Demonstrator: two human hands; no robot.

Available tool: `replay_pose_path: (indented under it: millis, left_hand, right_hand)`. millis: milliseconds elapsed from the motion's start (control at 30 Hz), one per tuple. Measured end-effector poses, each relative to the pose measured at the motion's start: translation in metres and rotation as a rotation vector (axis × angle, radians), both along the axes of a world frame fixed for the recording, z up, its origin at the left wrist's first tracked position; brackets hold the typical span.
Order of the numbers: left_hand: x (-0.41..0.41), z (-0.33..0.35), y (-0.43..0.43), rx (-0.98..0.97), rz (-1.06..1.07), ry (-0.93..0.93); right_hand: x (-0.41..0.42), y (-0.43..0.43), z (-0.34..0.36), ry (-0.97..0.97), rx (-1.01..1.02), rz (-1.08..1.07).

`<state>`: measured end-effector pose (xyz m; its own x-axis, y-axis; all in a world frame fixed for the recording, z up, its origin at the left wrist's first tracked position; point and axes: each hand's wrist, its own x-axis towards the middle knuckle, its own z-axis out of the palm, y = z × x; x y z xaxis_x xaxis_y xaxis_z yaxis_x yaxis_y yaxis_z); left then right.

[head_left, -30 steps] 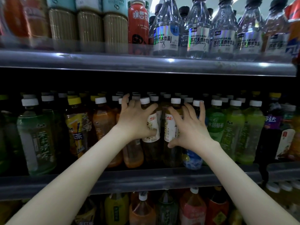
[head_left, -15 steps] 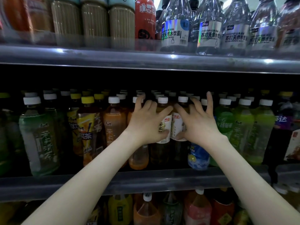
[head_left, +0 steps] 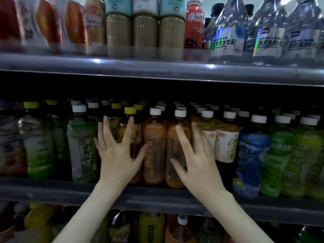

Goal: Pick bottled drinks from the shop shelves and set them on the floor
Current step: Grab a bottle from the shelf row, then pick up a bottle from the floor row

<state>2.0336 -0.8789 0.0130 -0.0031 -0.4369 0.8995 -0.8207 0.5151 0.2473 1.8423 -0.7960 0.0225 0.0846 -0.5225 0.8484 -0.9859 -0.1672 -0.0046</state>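
Observation:
Two orange tea bottles with white caps stand side by side at the front of the middle shelf: the left orange bottle [head_left: 154, 146] and the right orange bottle [head_left: 175, 155]. My left hand [head_left: 119, 155] is spread, fingers straight, in front of a dark bottle with a yellow cap [head_left: 130, 123], its thumb beside the left orange bottle. My right hand [head_left: 198, 158] is also spread, fingers straight, over the right orange bottle and the white-labelled tea bottle [head_left: 226, 137]. Neither hand holds anything.
The middle shelf's front rail [head_left: 157, 195] runs below my wrists. Green tea bottles [head_left: 82, 142] stand to the left, with a blue bottle [head_left: 250, 155] and more green bottles [head_left: 277, 155] to the right. The upper shelf [head_left: 157, 67] carries coffee and water bottles. More drinks fill the shelf below.
Both hands have moved left along the middle shelf, away from the white-labelled tea bottles to the orange bottles, and their fingers have spread wider. The view has swung left too.

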Motion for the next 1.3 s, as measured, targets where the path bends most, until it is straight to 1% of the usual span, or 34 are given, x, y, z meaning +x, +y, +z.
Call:
replay_pose_path:
  millis: [100,167,233,433,567,800,933,1033,1133,1233,1300]
  left_hand:
    - [0.008,-0.008,-0.003,0.276,-0.182,0.056]
    - [0.004,-0.012,-0.007,0.378,-0.298,0.102]
    - [-0.003,-0.015,-0.011,0.415,-0.358,0.135]
    - [-0.014,-0.022,-0.016,0.339,-0.377,0.148]
    - [-0.018,-0.025,-0.011,0.327,-0.355,0.128]
    - [-0.004,-0.051,0.027,0.29,-0.233,-0.029]
    - [0.021,-0.09,0.065,0.214,-0.334,-0.043]
    - [0.046,-0.133,0.101,0.209,-0.4,-0.087]
    - [0.076,-0.181,0.141,0.33,-0.464,-0.128]
    - [0.108,-0.231,0.183,0.538,-0.497,-0.166]
    - [0.133,-0.267,0.207,0.7,-0.501,-0.208]
  right_hand:
    - [0.023,-0.02,-0.01,-0.065,0.03,0.008]
    - [0.031,-0.032,-0.013,-0.113,0.017,-0.046]
    - [0.033,-0.042,-0.015,-0.158,0.01,-0.079]
    - [0.034,-0.053,-0.024,-0.177,-0.032,-0.128]
    - [0.041,-0.049,-0.027,-0.166,-0.011,-0.183]
    - [0.062,-0.007,-0.059,-0.133,0.038,-0.133]
    - [0.077,0.029,-0.09,-0.132,0.072,-0.091]
    - [0.097,0.063,-0.128,-0.126,0.141,-0.07]
    - [0.124,0.103,-0.178,-0.139,0.249,-0.048]
    - [0.154,0.144,-0.232,-0.191,0.415,-0.027]
    - [0.175,0.17,-0.266,-0.236,0.576,-0.026]
